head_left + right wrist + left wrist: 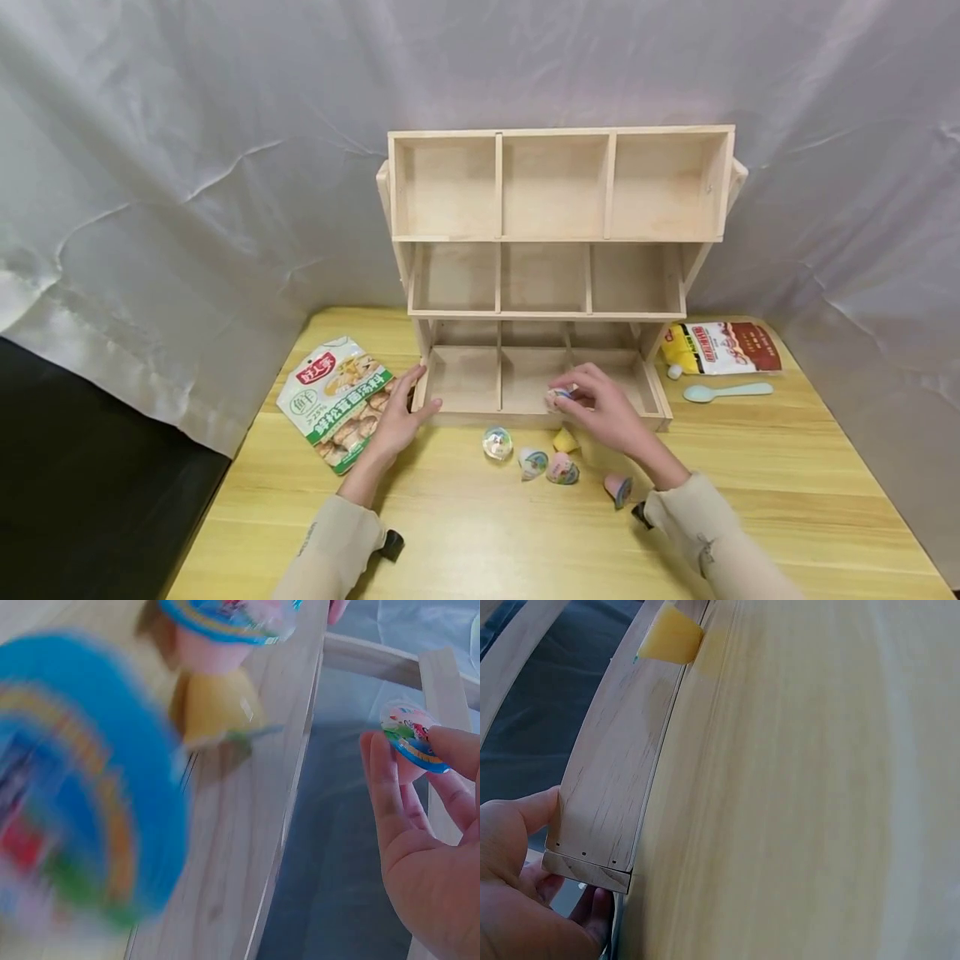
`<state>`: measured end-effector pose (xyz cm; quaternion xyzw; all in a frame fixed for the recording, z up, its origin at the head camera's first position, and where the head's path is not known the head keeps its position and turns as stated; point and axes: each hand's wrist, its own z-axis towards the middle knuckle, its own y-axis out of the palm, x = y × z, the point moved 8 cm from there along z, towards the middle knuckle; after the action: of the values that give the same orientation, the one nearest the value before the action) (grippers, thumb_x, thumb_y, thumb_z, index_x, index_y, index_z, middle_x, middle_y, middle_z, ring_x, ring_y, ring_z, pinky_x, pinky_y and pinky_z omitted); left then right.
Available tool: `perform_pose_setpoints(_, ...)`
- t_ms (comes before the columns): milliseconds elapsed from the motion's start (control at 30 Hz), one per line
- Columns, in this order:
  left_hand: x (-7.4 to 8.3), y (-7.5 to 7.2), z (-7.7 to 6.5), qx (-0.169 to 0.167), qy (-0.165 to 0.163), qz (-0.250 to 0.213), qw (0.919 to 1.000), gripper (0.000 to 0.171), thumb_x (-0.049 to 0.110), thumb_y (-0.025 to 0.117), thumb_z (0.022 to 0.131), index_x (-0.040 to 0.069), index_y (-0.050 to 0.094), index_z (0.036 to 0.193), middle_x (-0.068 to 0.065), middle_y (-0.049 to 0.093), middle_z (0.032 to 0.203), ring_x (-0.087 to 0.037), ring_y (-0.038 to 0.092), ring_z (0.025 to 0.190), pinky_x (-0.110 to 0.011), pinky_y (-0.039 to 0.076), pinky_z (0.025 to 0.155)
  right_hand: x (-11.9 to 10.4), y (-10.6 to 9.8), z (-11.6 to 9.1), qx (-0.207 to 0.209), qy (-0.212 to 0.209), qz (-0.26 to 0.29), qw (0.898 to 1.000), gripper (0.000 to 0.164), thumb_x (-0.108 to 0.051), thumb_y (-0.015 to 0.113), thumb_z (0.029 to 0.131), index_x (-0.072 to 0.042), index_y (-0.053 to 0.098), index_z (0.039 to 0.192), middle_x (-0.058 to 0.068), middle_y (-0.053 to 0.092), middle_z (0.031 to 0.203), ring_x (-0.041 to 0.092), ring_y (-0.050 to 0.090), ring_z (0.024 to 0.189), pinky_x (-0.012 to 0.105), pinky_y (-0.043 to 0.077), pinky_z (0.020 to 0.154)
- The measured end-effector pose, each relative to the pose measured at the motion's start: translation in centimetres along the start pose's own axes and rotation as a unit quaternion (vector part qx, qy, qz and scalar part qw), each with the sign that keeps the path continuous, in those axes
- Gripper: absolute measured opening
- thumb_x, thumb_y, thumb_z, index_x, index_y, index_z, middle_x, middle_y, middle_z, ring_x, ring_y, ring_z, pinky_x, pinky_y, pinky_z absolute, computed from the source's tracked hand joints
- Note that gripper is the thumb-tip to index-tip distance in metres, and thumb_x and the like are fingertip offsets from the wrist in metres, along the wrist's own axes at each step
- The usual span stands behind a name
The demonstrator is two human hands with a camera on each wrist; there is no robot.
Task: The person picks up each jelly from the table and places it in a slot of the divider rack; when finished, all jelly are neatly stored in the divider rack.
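In the head view, the shelf [442, 187] at centre is pale cream wood; the table [480, 542] is yellow, streaked with darker grain. Centre right in the right wrist view, a pink jelly cup [411, 735] has a blue-edged lid printed red and green; the jelly cup [565, 441] below the shelf's middle is plain yellow. The packet [337, 404] at left mixes white, green and a red label, the pouch [723, 348] at right yellow, white and reddish brown. The spoon [727, 392] is pale aqua, the backdrop [225, 92] silvery grey, both sleeves [330, 542] beige
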<state>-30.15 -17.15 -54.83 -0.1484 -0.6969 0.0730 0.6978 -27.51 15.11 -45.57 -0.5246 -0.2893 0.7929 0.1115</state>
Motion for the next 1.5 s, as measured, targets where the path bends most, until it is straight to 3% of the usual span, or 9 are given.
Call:
perform_pose_setpoints(233,0.0,-0.1,0.2,0.002,0.009,0.000,1.0000,0.071,0.021,0.068,0.102,0.017,0.031,0.163,-0.007,0.019,0.172,-0.036,0.015,0.159,-0.058,0.015,0.129,-1.2,2.8,2.5,-0.023,0.025,0.039,0.999,0.026,-0.017,0.079,0.093,-0.009,0.074,0.117,0.009,0.062,0.116,0.019,0.066,0.094,0.024,0.061,0.083)
perform_pose_setpoints(533,-0.1,-0.3,-0.1,-0.001,0.007,0.002,1.0000,0.070,0.023,0.067,0.103,0.017,0.031,0.163,-0.007,0.019,0.172,-0.036,0.014,0.160,-0.060,0.015,0.129,-1.4,5.8,5.2,-0.041,0.082,0.102,0.991,0.056,0.005,0.086,0.078,-0.005,0.065,0.129,0.016,0.058,0.126,0.029,0.067,0.107,0.032,0.061,0.093)
perform_pose_setpoints(800,0.0,-0.1,-0.2,0.006,0.006,0.019,0.9998,0.070,0.026,0.066,0.103,0.019,0.031,0.163,-0.003,0.019,0.173,-0.034,0.013,0.160,-0.062,0.011,0.128,-0.6,8.0,7.4,-0.032,0.114,0.074,0.990,0.047,-0.002,0.087,0.079,-0.007,0.067,0.121,0.016,0.070,0.115,0.027,0.069,0.097,0.034,0.061,0.082)
perform_pose_setpoints(1133,-0.1,0.2,0.0,0.017,0.008,0.023,0.9996,0.070,0.025,0.068,0.102,0.018,0.034,0.162,-0.005,0.021,0.173,-0.035,0.016,0.160,-0.059,0.012,0.129,-0.5,10.1,9.6,-0.025,0.142,0.083,0.986,0.051,-0.011,0.084,0.084,0.002,0.065,0.130,0.020,0.070,0.117,0.031,0.070,0.099,0.035,0.063,0.080)
perform_pose_setpoints(1367,0.0,0.2,0.0,0.014,0.014,0.016,0.9997,0.069,0.022,0.067,0.102,0.018,0.033,0.163,-0.003,0.020,0.173,-0.034,0.016,0.160,-0.059,0.011,0.129,0.6,11.9,10.4,-0.038,0.194,0.175,0.965,0.046,-0.010,0.074,0.095,0.009,0.059,0.134,0.025,0.069,0.120,0.032,0.074,0.092,0.051,0.061,0.093)
perform_pose_setpoints(1500,0.0,0.1,-0.1,0.014,0.015,0.013,0.9997,0.070,0.022,0.067,0.102,0.018,0.033,0.163,-0.004,0.020,0.173,-0.034,0.016,0.160,-0.058,0.011,0.129,1.4,12.6,10.7,-0.035,0.215,0.199,0.955,0.045,-0.009,0.067,0.099,0.009,0.056,0.139,0.025,0.068,0.122,0.019,0.072,0.084,0.045,0.061,0.093)
